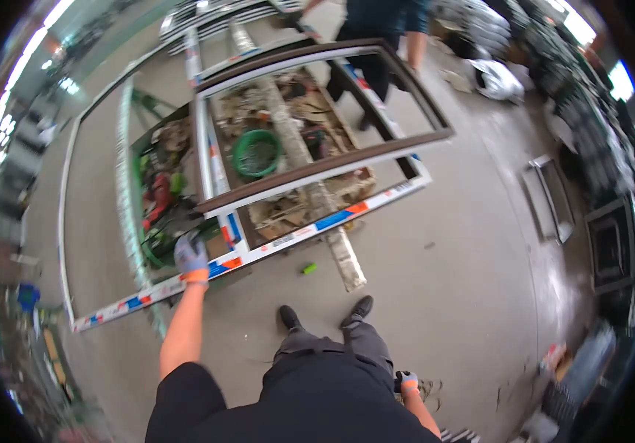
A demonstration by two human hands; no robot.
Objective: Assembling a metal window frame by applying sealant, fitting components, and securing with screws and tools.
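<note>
My left hand (pixel 191 254), in a grey glove with an orange cuff, reaches over the near rail of a large white window frame (pixel 262 253) with blue and orange protective tape. Its fingers are blurred beside loose tools in a green-edged tray (pixel 138 193); their grip is unclear. A red tool (pixel 158 198) lies in that tray. Low by my right hip, my right hand (pixel 408 382), gloved alike, is curled around something dark that I cannot make out. A smaller brown-and-white sash (pixel 317 167) lies across the large frame.
A green bucket (pixel 257 153) stands among scraps below the frames. Beyond them is another person (pixel 376 33) in dark clothes. On the floor lie a small green piece (pixel 309 269) and, at right, a metal frame (pixel 550 199). Wrapped bundles (pixel 583 125) line the right side.
</note>
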